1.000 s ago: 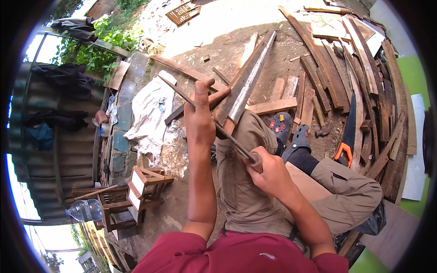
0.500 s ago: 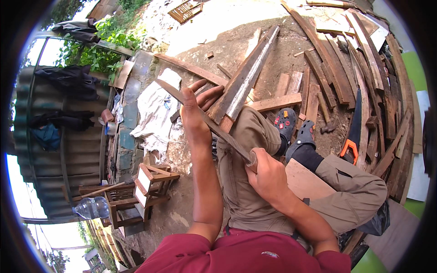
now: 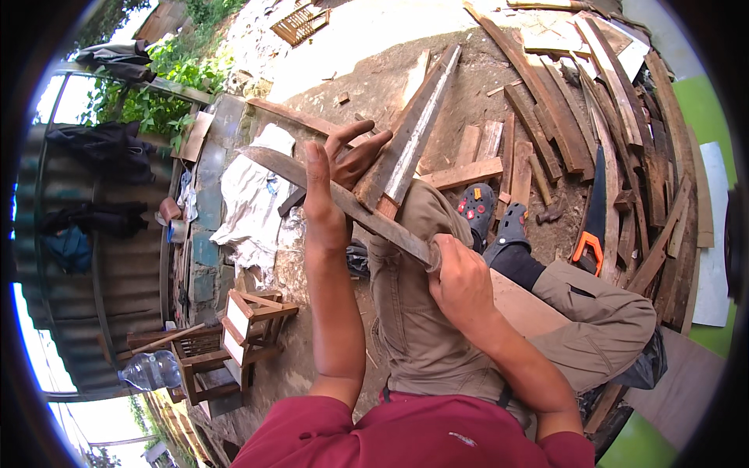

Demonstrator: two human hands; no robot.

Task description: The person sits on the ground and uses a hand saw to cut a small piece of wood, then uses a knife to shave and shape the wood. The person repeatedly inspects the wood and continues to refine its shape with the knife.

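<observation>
My right hand (image 3: 462, 282) is wrapped round the handle of a machete (image 3: 384, 227). Its long dark blade slants up and left across my left hand (image 3: 322, 216). That hand is open, its thumb up and fingers spread toward a wooden beam (image 3: 396, 154). Whether the blade touches the palm, I cannot tell. The beam has a whitish strip along one face. Its near end lies by my left knee, close beside my left fingertips, and its far end points away from me.
Planks (image 3: 546, 117) and offcuts lie across the ground to the right. A hammer (image 3: 548, 213) and a handsaw (image 3: 598, 195) with an orange handle are among them. At left are a white cloth (image 3: 253, 195), a small wooden frame (image 3: 234, 343) and a clear plastic bottle (image 3: 152, 370).
The view has shifted slightly. My left fingers have spread and turned. The machete's tip sits farther left, and the blade lies at a flatter slant, still in my right hand.
</observation>
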